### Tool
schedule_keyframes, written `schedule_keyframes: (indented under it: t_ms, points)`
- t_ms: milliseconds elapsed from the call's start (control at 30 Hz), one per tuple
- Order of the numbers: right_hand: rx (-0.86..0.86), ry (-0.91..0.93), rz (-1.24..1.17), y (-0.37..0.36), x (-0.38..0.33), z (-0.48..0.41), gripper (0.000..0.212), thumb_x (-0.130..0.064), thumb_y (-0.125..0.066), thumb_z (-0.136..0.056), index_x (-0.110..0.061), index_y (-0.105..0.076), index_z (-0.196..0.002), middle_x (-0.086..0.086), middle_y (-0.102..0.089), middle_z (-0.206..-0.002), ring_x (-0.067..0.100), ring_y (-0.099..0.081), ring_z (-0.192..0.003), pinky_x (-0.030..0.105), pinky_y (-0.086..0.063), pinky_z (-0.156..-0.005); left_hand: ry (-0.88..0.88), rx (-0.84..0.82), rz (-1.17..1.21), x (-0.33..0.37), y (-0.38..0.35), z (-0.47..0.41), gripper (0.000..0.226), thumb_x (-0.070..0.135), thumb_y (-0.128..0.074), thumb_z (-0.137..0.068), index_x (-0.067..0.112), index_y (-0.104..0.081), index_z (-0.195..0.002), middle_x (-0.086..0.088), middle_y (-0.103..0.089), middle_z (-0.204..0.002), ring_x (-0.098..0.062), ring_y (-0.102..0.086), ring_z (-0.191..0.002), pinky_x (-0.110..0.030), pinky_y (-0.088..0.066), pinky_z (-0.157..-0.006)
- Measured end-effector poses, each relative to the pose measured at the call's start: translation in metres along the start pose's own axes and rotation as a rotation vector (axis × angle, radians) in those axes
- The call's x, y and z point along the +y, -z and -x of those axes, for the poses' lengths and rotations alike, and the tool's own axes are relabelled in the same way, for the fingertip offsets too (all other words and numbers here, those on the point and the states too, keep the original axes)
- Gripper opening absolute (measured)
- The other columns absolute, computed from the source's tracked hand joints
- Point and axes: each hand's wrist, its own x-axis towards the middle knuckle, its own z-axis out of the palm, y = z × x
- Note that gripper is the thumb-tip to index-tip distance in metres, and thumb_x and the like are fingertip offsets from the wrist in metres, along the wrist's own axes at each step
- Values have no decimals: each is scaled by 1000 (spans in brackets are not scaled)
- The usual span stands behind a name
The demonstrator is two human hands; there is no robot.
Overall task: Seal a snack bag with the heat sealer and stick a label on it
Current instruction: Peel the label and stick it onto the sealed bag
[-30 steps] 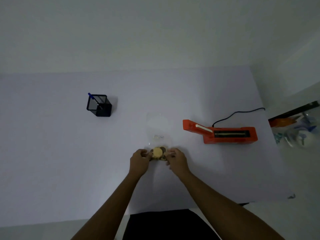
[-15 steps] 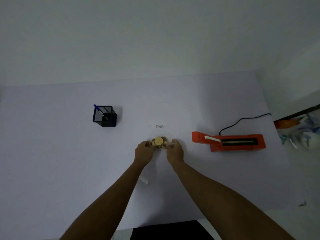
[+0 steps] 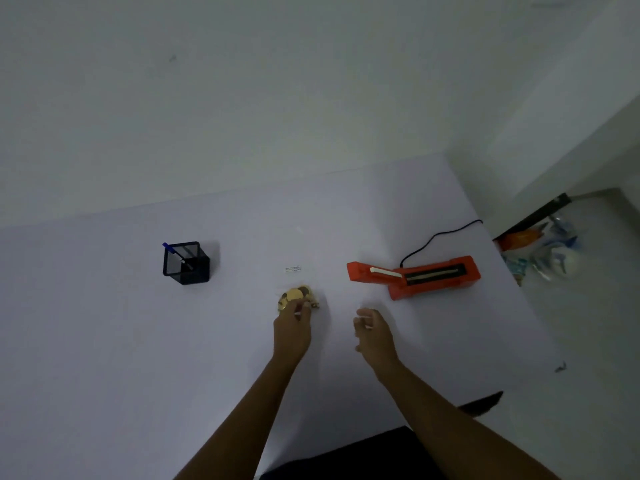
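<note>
Left hand on the snack bag, right hand free.
The left hand (image 3: 292, 329) pinches the near edge of the clear snack bag (image 3: 298, 292) lying mid-bench (image 3: 104, 341); the right hand (image 3: 374, 332) hovers loosely curled, grasping nothing, near the orange heat sealer (image 3: 415, 277). A pen holder (image 3: 185, 263) stands far left.

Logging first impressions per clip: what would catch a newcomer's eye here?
The orange heat sealer at right on the white table, its black cord trailing back. Next, the left hand on the snack bag at centre, the right hand free beside it. A black pen holder stands at left.
</note>
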Motion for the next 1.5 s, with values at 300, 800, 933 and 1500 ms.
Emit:
schedule_keyframes:
  t_ms: [300, 800, 933, 1500]
  points:
    - [181, -197, -76, 111, 27, -65, 27, -11, -54, -93, -9, -55, -120, 14, -60, -92, 28, -59, -80, 46, -57, -81, 116, -140, 147, 70, -88, -2, 32, 40, -32, -102, 19, -56, -97, -3, -63, -101, -25, -63, -98, -42, -51, -91]
    - [89, -180, -152, 271, 17, -159, 36, 1, -51, -93, -9, -57, -128, 7, -62, -96, 21, -57, -73, 43, -53, -75, 376, -159, 211, 161, -224, -1, 89, 79, -40, -79, 12, -42, -137, -11, -53, -135, -28, -53, -118, -40, -41, -100]
    - [26, -192, -219, 264, 8, -173, 51, 3, -51, -94, -14, -44, -141, 10, -57, -127, 24, -61, -93, 46, -55, -79, 377, -32, 234, 172, -241, -16, 83, 69, -52, -81, 12, -37, -139, -12, -52, -137, -29, -51, -122, -39, -41, -98]
    - [-169, -81, -97, 262, -65, -276, 59, 5, -48, -94, -16, -38, -148, 11, -45, -144, 13, -56, -87, 46, -54, -90, 372, 76, 100, 220, -245, -131, 93, 74, -50, -78, 6, -30, -138, -17, -52, -134, -33, -56, -116, -45, -49, -96]
